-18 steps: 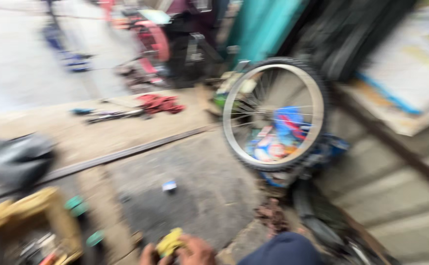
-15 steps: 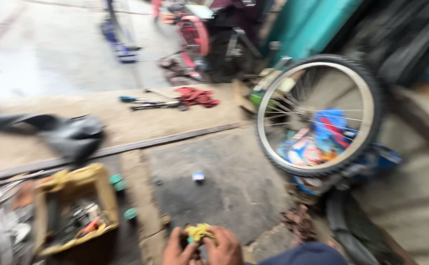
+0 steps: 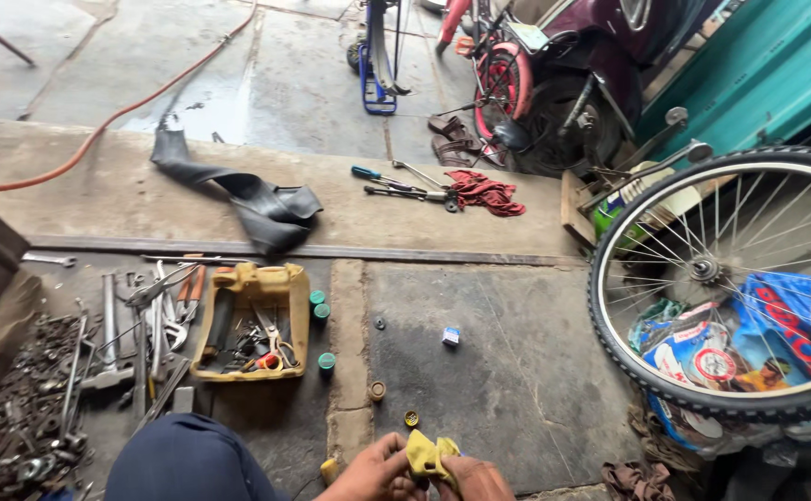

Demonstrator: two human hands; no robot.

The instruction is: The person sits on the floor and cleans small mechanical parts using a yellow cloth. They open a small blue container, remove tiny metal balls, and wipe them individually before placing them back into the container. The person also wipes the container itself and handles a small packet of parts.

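Both hands, the left hand and right hand, have their fingers closed on one yellow rag. Beyond the fingers the floor holds three green caps beside one yellow tool tray; one bicycle wheel stands to their right.

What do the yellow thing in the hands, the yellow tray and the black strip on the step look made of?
Yellow piece, pinched between left hand and right hand: soft cloth or sponge by its folds, matte. Tray: probably a cut plastic can, dull and grimy. Black strip: likely rubber inner tube, limp and slightly shiny.
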